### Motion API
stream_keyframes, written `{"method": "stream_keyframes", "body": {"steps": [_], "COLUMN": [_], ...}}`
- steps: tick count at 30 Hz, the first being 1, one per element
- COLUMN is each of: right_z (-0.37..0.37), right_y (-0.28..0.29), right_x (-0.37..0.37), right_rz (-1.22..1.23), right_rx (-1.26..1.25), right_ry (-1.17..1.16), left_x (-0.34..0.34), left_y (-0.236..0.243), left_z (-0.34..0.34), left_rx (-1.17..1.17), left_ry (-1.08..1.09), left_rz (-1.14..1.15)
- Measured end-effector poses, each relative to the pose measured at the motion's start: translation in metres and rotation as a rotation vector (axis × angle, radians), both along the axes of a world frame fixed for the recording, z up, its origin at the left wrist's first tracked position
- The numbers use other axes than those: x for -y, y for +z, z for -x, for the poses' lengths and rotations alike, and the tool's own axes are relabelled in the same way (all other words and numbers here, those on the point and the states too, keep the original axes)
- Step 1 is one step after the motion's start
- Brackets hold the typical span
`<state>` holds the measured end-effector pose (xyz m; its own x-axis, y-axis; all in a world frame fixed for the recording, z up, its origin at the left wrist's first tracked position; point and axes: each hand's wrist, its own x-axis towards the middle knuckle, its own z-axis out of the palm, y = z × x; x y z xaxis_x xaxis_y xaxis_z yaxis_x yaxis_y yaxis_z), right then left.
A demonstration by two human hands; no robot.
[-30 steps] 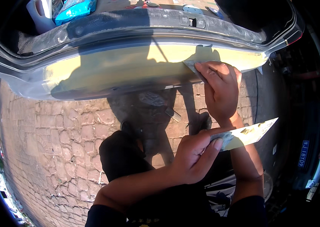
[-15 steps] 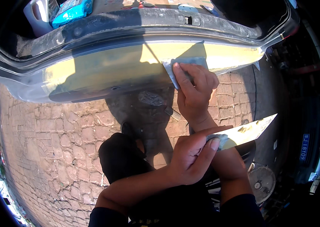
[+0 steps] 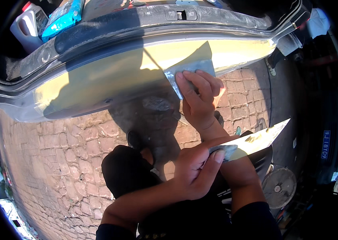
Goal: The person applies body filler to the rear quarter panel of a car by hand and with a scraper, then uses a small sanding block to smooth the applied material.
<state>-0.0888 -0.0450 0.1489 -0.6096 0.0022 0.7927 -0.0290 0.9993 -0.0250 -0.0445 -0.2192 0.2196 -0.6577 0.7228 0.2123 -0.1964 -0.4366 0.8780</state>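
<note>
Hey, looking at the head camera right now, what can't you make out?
All in the head view:
Left hand's grip underneath: hidden by the pale plate.
Part of the yellow panel: hidden by the grey spreader and right hand.
Top of the blue package: cut off by the upper edge.
Inside of the white jug: hidden by its walls.

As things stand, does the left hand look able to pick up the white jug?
Probably not: the left hand is gripping a sheet, and the jug is beyond the dark sill.
</note>
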Motion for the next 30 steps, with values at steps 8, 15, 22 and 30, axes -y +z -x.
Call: {"method": "stream_keyframes", "body": {"steps": [8,15,22,30], "right_z": [-0.007,-0.016,-0.011,-0.011], "right_y": [0.004,-0.001,-0.005,-0.003], "right_x": [-0.032,-0.043,-0.051,-0.075], "right_rz": [-0.018,-0.049,-0.021,0.007], "right_rx": [-0.077,-0.122,-0.111,-0.174], "right_ry": [-0.080,0.039,-0.009,-0.012], "left_x": [-0.015,-0.038,-0.052,-0.064], "left_y": [0.001,-0.009,-0.013,-0.015], "left_z": [-0.002,-0.008,-0.013,-0.016], "left_rx": [0.034,-0.020,-0.037,-0.005], "left_ry": [-0.100,-0.091,-0.054,-0.061], "left_rz": [0.075,0.042,0.040,0.029]}}
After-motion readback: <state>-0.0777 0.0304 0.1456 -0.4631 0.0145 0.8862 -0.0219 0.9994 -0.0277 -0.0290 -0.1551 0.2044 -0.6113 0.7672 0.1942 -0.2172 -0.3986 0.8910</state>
